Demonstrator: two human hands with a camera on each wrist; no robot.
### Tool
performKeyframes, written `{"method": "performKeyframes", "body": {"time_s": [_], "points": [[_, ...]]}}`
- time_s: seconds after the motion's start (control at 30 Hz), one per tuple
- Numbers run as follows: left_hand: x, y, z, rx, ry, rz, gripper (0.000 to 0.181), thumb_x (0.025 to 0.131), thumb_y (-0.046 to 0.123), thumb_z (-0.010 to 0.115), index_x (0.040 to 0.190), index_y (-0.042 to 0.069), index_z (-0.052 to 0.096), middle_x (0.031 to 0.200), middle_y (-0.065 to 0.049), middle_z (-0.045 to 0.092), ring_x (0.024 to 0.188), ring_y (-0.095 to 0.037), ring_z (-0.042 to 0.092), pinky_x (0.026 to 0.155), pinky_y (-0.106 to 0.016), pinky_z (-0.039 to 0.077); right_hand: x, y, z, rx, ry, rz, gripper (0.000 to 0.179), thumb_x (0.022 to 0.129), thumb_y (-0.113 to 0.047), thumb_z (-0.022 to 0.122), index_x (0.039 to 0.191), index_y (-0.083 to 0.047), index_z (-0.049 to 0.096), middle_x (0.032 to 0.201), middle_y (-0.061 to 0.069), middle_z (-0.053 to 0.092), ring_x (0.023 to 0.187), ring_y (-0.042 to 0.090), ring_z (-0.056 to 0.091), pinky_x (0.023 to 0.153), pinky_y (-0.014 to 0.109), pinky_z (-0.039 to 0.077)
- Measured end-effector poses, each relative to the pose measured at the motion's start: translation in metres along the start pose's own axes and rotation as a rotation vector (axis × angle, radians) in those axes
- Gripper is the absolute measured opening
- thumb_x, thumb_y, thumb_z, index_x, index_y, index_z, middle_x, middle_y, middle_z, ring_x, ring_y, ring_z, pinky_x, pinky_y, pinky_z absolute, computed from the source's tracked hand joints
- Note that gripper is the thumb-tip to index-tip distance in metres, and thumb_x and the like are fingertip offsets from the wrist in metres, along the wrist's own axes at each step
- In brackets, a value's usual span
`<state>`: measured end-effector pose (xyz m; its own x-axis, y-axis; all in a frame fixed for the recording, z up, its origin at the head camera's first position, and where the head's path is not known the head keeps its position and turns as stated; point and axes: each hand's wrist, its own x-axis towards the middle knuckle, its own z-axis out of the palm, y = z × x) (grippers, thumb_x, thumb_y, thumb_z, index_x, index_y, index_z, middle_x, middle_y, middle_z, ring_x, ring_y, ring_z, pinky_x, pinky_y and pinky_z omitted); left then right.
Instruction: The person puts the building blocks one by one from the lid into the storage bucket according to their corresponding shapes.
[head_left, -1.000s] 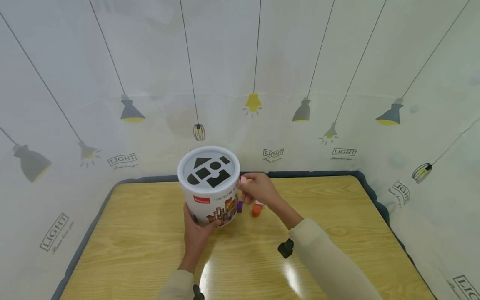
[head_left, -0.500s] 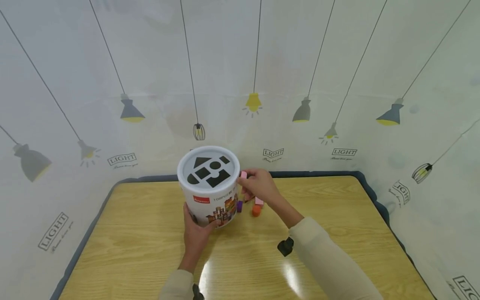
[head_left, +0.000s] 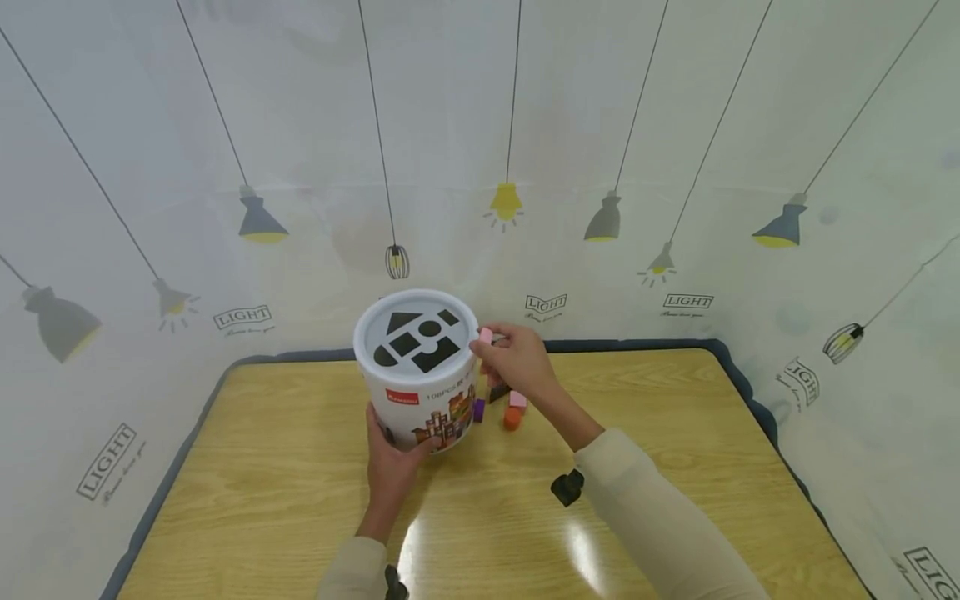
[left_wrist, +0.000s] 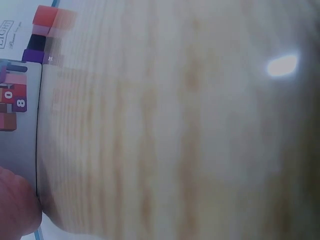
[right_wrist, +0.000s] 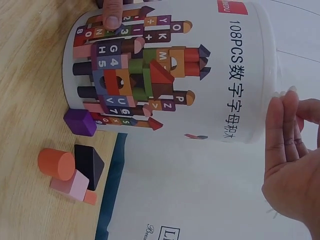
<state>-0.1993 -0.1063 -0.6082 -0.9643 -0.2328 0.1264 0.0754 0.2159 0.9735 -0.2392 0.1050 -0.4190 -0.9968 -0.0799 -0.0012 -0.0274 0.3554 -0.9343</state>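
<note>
A white bucket (head_left: pixel 416 392) with a shape-hole lid (head_left: pixel 416 333) and a printed block-castle picture stands on the table. My left hand (head_left: pixel 393 467) holds it low on its near left side, thumb across the front; its other fingers are mostly hidden behind the bucket. Beside the lid's right rim, my right hand (head_left: pixel 521 362) pinches a small pink block (head_left: pixel 486 335). That block is out of sight in the right wrist view, behind the fingers (right_wrist: pixel 285 127). Right of the bucket lie a purple block (right_wrist: pixel 81 122), an orange cylinder (right_wrist: pixel 56 164), a black block (right_wrist: pixel 89 166) and another pink block (right_wrist: pixel 71 185).
A small orange block (right_wrist: pixel 90 197) lies behind the other pink block. The wooden table (head_left: pixel 262 483) ends at a dark blue edge (head_left: pixel 630 346) against a lamp-printed wall covering (head_left: pixel 450 125).
My right hand has risen along the bucket's right side with the pink block, up to the lid's rim. My left hand and the bucket have stayed put.
</note>
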Motion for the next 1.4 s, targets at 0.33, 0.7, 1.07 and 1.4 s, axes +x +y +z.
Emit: {"method": "performKeyframes", "body": {"time_s": [0.33, 0.7, 1.07, 1.4], "points": [[0.001, -0.001, 0.000, -0.015, 0.007, 0.005, 0.119, 0.067, 0.022, 0.090, 0.152, 0.042, 0.009, 0.155, 0.006, 0.031, 0.143, -0.020, 0.028, 0.120, -0.047, 0.021, 0.001, -0.007, 0.010, 0.032, -0.109, -0.065, 0.041, 0.090, -0.024, 0.068, 0.127, -0.007, 0.062, 0.070, 0.009, 0.067, 0.055, 0.019, 0.060, 0.060, 0.039, 0.060], [0.001, -0.002, -0.001, -0.009, 0.005, 0.017, 0.118, 0.066, 0.027, 0.091, 0.151, 0.044, 0.010, 0.154, 0.006, 0.032, 0.143, -0.020, 0.029, 0.120, -0.048, 0.022, 0.005, -0.018, 0.023, 0.003, -0.172, -0.017, 0.044, 0.089, -0.025, 0.070, 0.128, -0.008, 0.061, 0.070, 0.008, 0.067, 0.054, 0.017, 0.060, 0.057, 0.031, 0.058], [0.001, -0.001, -0.001, -0.008, 0.001, 0.024, 0.117, 0.064, 0.036, 0.091, 0.150, 0.045, 0.013, 0.151, 0.008, 0.036, 0.141, -0.020, 0.032, 0.119, -0.049, 0.024, 0.010, -0.022, 0.025, -0.029, -0.194, 0.000, 0.050, 0.088, -0.025, 0.072, 0.133, -0.007, 0.058, 0.066, 0.009, 0.065, 0.051, 0.017, 0.060, 0.057, 0.035, 0.059], [0.000, -0.001, -0.001, -0.022, -0.003, 0.036, 0.116, 0.064, 0.033, 0.091, 0.150, 0.045, 0.014, 0.150, 0.008, 0.037, 0.141, -0.020, 0.033, 0.118, -0.050, 0.025, 0.014, -0.023, 0.026, -0.041, -0.183, 0.029, 0.054, 0.087, -0.021, 0.072, 0.136, -0.006, 0.055, 0.066, 0.009, 0.067, 0.049, 0.016, 0.062, 0.069, 0.050, 0.060]]}}
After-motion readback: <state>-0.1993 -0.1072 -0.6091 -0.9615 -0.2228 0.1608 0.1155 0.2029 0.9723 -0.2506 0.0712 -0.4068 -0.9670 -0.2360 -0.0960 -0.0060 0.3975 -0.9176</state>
